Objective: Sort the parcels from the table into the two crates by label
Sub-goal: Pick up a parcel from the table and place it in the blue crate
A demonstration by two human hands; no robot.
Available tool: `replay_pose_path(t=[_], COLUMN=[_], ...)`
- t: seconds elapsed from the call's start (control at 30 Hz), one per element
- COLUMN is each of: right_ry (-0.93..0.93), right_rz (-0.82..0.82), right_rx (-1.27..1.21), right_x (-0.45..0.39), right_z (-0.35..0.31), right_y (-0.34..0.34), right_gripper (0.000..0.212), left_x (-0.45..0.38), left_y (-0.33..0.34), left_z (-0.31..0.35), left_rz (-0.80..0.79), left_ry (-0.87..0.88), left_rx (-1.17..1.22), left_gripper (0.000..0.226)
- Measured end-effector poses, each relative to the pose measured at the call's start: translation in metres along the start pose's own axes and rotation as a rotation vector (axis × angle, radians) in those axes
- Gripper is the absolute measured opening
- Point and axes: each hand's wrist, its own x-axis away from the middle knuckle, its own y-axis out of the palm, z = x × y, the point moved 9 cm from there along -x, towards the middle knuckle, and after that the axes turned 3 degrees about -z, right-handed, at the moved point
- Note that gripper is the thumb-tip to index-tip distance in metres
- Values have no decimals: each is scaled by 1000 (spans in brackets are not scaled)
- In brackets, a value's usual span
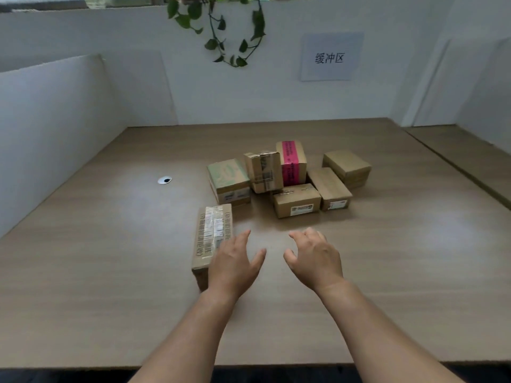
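Several cardboard parcels lie on the wooden table (110, 272). A long taped parcel (210, 239) lies nearest me, left of centre. Behind it stands a cluster: a green-printed box (228, 179), an upright box with dark tape (264, 171), a pink-taped box (291, 161), a labelled box (297, 200), a narrow box (329, 187) and a plain box (347, 165). My left hand (235, 264) hovers with straight fingers over the long parcel's right edge. Empty and with loosely bent fingers, my right hand (313, 258) hangs above bare table. No crate is in view.
White partition walls enclose the table on the left, back and right. A sign (330, 58) hangs on the back wall, and a trailing plant (221, 29) hangs beside it. A small round cable hole (164, 180) sits in the table's left part.
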Motion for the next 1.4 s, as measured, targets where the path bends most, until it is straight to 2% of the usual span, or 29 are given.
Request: replay_pose_path(t=[0.27, 0.57, 0.8, 0.9, 1.03, 1.13, 1.27, 1.33, 1.4], right_ry=[59, 60, 54, 82, 99, 168, 258, 273, 288], right_rz=[-21, -46, -117, -166, -149, -137, -153, -159, -185], right_rx=[-6, -92, -336, -575, -844, -1037, -1206, -1214, -1222], right_x=[-79, -201, -268, -287, -292, -284, -265, -252, -239], right_z=[33, 32, 33, 36, 36, 47, 57, 62, 69], right_y=[-10, -9, 13, 26, 27, 25, 21, 20, 23], right_gripper=[46, 51, 66, 72, 64, 47, 52, 52, 50], left_x=[-92, -218, -283, -293, -290, -279, -250, -238, -227], left_y=[3, 1, 21, 34, 39, 37, 29, 29, 29], left_z=[16, -5, -19, -17, -13, -13, -7, 0, 9], left_rz=[6, 1, -53, -86, -68, -23, 39, 35, 9], left_ry=[6, -103, -206, -211, -252, -281, -303, -287, -261], left_rx=[148, 332, 527, 651, 844, 894, 907, 927, 921], left_gripper=[62, 64, 61, 57, 43, 36, 21, 31, 53])
